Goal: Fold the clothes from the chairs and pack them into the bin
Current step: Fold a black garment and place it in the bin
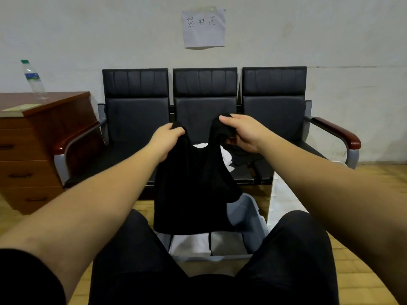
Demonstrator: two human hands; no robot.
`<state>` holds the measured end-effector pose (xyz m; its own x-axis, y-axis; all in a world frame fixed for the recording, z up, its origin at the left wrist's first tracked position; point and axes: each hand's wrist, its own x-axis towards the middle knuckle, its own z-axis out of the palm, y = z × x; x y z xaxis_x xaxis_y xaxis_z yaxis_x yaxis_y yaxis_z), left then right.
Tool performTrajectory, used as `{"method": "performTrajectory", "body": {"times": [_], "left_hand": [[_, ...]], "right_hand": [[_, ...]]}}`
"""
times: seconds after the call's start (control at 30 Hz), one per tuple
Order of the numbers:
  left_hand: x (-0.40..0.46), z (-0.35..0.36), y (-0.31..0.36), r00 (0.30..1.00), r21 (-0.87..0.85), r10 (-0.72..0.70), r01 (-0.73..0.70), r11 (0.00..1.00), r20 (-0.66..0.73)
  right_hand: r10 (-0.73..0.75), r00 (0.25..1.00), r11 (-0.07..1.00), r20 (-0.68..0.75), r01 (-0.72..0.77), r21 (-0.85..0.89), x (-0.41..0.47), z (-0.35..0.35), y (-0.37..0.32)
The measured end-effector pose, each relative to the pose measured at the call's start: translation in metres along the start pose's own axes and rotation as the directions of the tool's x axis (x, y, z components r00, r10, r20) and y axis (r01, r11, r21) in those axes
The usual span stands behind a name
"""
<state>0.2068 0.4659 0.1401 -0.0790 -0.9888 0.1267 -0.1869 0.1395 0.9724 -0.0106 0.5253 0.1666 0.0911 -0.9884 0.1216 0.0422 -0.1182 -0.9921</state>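
A black garment (pixel 191 186) is held up over the bin (pixel 248 214), its top corners pinched in the left hand (pixel 167 139) and right hand (pixel 240 133); folding seems due next.

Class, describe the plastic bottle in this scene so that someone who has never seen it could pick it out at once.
Start at the row of three black chairs against the wall, then look left to the brown wooden drawer cabinet. The bottle stands on its top: clear plastic, green cap, blue-green label, the only upright thing there.

Black garment (pixel 189 190); black chairs (pixel 204 102), reddish-brown armrests (pixel 339 130); grey bin (pixel 248 216); white cloth (pixel 226 157); brown wooden dresser (pixel 44 150); green-capped clear bottle (pixel 33 79).
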Motion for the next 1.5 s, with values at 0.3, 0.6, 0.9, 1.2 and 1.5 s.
{"method": "performTrajectory", "body": {"times": [0.3, 0.6, 0.9, 1.2, 1.5], "left_hand": [[-0.043, 0.055, -0.063, 0.954, 0.055, -0.284, 0.28, 0.958, 0.093], [-0.073, 0.073, -0.083, 0.829, -0.182, -0.383, 0.485, 0.856, 0.407], [-0.073, 0.063, -0.068, 0.87, -0.612, -0.229, 0.474, 0.632, 0.437], [-0.051, 0.01, 0.016, 0.951, -0.684, 0.201, 0.014, 0.729, 0.234], [-0.021, -0.016, 0.084, 0.957, -0.307, 0.225, -0.273, 0.912, -0.182]], "right_hand": [[-0.087, 0.992, 0.993, -0.092, 0.093, 0.069, 0.011, 0.019, -0.016], [-0.09, 0.976, 0.996, -0.199, 0.094, 0.01, 0.013, 0.01, -0.009], [-0.101, 0.96, 0.995, -0.262, 0.099, -0.023, 0.011, -0.01, -0.019], [0.082, 0.917, 0.997, -0.389, -0.08, 0.024, 0.009, -0.049, -0.029], [0.162, 0.914, 0.974, -0.373, -0.087, 0.21, -0.004, -0.062, -0.056]]}}
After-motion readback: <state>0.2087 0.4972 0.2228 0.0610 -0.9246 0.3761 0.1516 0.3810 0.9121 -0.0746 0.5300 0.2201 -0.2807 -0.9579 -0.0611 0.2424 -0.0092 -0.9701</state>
